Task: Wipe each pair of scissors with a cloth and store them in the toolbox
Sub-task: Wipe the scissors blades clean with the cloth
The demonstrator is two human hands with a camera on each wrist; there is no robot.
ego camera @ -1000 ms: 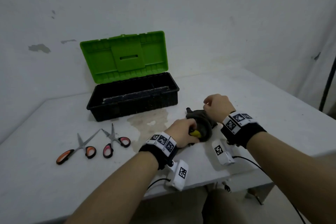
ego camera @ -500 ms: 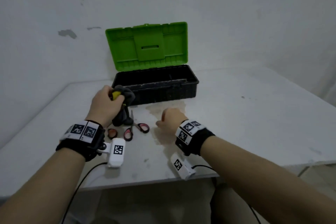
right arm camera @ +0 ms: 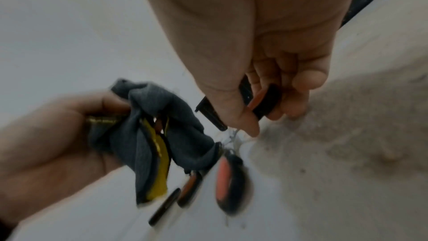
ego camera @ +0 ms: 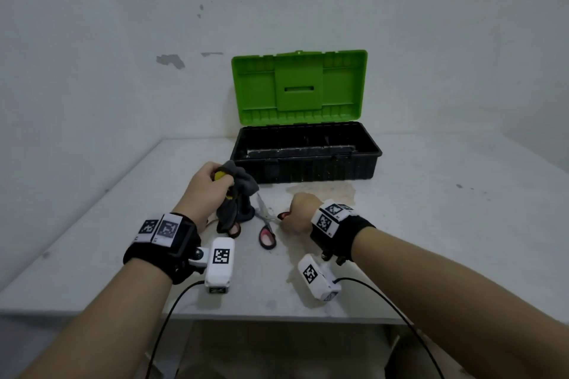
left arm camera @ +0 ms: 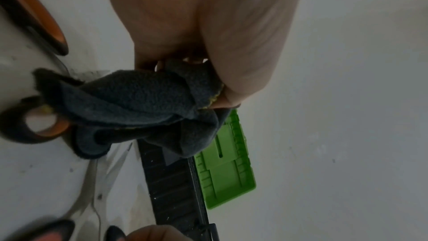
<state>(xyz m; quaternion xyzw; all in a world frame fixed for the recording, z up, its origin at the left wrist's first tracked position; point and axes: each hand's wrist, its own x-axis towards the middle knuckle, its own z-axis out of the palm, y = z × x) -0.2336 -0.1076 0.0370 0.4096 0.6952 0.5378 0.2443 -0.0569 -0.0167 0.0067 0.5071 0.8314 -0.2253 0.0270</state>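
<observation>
My left hand (ego camera: 220, 183) grips a bunched grey-and-yellow cloth (ego camera: 238, 194) just above the table, in front of the toolbox's left corner. The cloth (left arm camera: 139, 109) hangs over the orange-handled scissors (left arm camera: 46, 129), whose blades it hides. To the right lie the pink-handled scissors (ego camera: 267, 232) with their blades spread. My right hand (ego camera: 289, 215) pinches one handle loop (right arm camera: 266, 102) of that pair between thumb and fingers. The other loop (right arm camera: 228, 177) stays on the table. The black toolbox (ego camera: 308, 174) stands open behind, its green lid (ego camera: 298, 86) upright.
The white table (ego camera: 446, 224) carries a brownish stain (ego camera: 326, 191) in front of the toolbox. A grey wall (ego camera: 92, 71) rises close behind and on the left. The table's front edge (ego camera: 277, 317) lies near my wrists, with cables hanging over it.
My left hand carried the cloth leftward from the right side of the table to over the scissors. My right hand let go of the cloth, followed, and took hold of the pink scissors' handle.
</observation>
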